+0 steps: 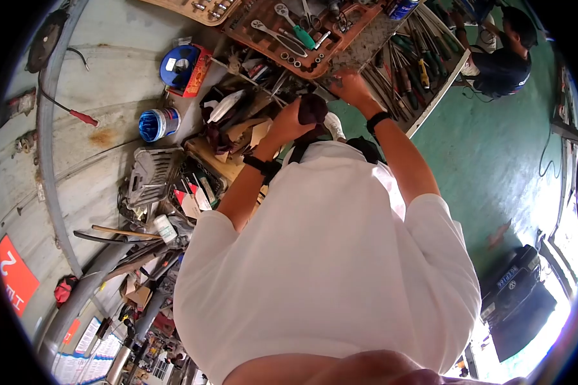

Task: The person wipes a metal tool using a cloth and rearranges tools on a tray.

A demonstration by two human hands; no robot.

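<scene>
My left hand (291, 122) is closed around a dark maroon bundle (313, 109) that looks like cloth, held just above my white shirt. My right hand (349, 87) is at the front edge of the metal bench top (348, 59), its fingers bent down. Whatever lies between those fingers is too small and dark to make out. Just beyond both hands is an orange-brown tool tray (250, 40) with a green-handled ratchet (302, 35), another ratchet (270, 30) and several sockets (292, 61).
To the right, a drawer (430, 106) holds many screwdrivers and rods. A blue tin (159, 124) and a blue spool (178, 67) stand at the left, near a grey plastic case (151, 176) and piled clutter. A person (504, 61) crouches at the far right on the green floor (465, 167).
</scene>
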